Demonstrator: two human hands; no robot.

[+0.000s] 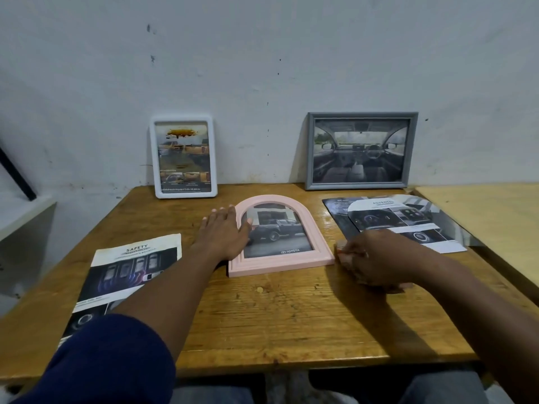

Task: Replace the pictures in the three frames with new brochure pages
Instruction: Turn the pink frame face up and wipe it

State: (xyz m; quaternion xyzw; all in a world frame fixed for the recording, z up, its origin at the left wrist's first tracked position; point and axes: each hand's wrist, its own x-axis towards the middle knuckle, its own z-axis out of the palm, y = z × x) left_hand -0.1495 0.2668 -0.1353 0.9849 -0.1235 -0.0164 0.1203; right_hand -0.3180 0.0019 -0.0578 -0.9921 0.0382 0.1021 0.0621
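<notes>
Pink frame (280, 266) lies flat and face up in the middle of the table (262, 316), seen from the head view. Our left hand (224, 231) presses with straight fingers on its left rim. Our right hand (376, 258) is curled at the lower right corner, but blur hides the fingertips, so we cannot tell if it holds anything. We judge the step is turning the frame over: lift slowly at that corner, clear of the pages (408, 217) just beside.
</notes>
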